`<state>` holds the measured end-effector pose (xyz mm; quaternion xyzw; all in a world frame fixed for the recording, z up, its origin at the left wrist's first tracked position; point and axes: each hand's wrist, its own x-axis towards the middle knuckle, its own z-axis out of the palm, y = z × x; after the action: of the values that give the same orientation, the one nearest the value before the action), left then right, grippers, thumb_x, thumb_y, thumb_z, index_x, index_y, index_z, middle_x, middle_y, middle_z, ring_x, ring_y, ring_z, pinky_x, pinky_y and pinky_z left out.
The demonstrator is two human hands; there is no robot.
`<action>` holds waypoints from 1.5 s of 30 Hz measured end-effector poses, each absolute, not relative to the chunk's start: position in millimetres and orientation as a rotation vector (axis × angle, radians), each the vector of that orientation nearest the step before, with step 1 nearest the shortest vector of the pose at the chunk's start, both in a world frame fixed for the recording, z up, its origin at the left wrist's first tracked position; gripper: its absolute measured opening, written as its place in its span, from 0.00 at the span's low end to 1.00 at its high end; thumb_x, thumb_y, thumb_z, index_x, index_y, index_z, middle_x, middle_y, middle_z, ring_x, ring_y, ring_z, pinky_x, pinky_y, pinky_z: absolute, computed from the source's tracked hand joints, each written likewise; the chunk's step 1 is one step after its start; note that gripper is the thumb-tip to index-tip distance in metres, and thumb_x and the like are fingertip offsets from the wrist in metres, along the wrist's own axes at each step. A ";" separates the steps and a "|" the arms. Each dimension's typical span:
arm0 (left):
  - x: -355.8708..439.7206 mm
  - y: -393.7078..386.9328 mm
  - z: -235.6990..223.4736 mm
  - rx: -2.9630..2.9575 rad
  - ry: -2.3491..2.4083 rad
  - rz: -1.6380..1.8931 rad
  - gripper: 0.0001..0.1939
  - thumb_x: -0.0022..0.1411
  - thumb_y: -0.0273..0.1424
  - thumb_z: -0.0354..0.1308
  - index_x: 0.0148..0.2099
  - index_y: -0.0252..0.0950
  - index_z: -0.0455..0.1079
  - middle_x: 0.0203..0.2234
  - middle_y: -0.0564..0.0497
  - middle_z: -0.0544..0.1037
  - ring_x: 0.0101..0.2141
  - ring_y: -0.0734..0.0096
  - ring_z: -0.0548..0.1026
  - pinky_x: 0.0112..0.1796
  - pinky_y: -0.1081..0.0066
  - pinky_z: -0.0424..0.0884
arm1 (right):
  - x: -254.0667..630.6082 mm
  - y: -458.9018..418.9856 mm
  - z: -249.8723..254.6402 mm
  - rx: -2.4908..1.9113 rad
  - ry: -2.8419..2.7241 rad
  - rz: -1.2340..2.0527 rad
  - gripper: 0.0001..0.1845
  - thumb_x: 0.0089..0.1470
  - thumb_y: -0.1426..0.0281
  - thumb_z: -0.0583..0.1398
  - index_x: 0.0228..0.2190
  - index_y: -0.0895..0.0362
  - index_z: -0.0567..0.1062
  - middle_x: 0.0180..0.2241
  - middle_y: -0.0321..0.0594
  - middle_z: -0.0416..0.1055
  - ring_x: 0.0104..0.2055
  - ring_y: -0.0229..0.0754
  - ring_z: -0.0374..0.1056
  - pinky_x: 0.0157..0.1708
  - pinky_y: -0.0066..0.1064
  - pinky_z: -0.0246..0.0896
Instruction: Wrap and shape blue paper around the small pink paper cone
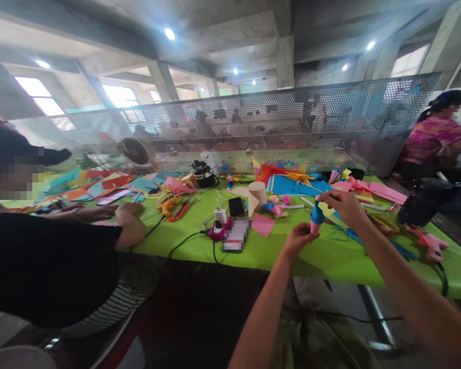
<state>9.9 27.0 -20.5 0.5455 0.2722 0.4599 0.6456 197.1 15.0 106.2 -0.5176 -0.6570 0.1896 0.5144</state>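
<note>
A small pink-and-blue paper cone (316,217) is held upright above the green table, its blue part on top and its pink part below. My left hand (300,239) grips the pink lower end between thumb and fingers. At the blue tip, the fingers of my right hand (341,204) are pinched together. Blue sheets of paper (297,185) lie behind the hands. To the left of the cone are small pink and blue paper pieces (275,206) and a roll of beige paper (257,193).
A pink glue gun (430,243) with a cord lies at the right edge of the green table (269,253). Left of my hands are a phone (236,236), a power strip (218,229) and an orange glue gun (169,205). A co-worker (54,256) sits at the left.
</note>
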 end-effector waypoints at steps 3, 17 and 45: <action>10.3 27.2 -20.8 1.238 0.622 1.046 0.31 0.40 0.51 0.82 0.33 0.33 0.74 0.25 0.54 0.75 0.27 0.76 0.69 0.31 0.72 0.60 | 198.5 13.5 106.6 -1.239 -1.598 0.465 0.26 0.58 0.42 0.65 0.37 0.50 0.87 0.28 0.37 0.78 0.31 0.42 0.70 0.31 0.33 0.64; 10.2 27.5 -22.4 1.230 0.631 1.057 0.33 0.38 0.52 0.82 0.33 0.33 0.74 0.24 0.55 0.74 0.26 0.77 0.67 0.31 0.72 0.59 | 197.8 14.8 105.2 -1.276 -1.576 0.426 0.27 0.57 0.42 0.65 0.37 0.53 0.86 0.29 0.38 0.78 0.29 0.41 0.66 0.30 0.33 0.60; 10.5 30.0 -25.0 1.236 0.632 1.068 0.32 0.38 0.51 0.82 0.33 0.33 0.73 0.24 0.55 0.74 0.26 0.76 0.67 0.31 0.72 0.59 | 194.3 10.2 112.3 -1.360 -1.608 0.329 0.29 0.55 0.40 0.66 0.33 0.54 0.86 0.21 0.36 0.71 0.24 0.40 0.61 0.26 0.34 0.52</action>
<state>10.5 30.0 -25.0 0.5420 0.2772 0.4681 0.6405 194.3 10.2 112.3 -0.5582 -0.6604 0.1352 0.4838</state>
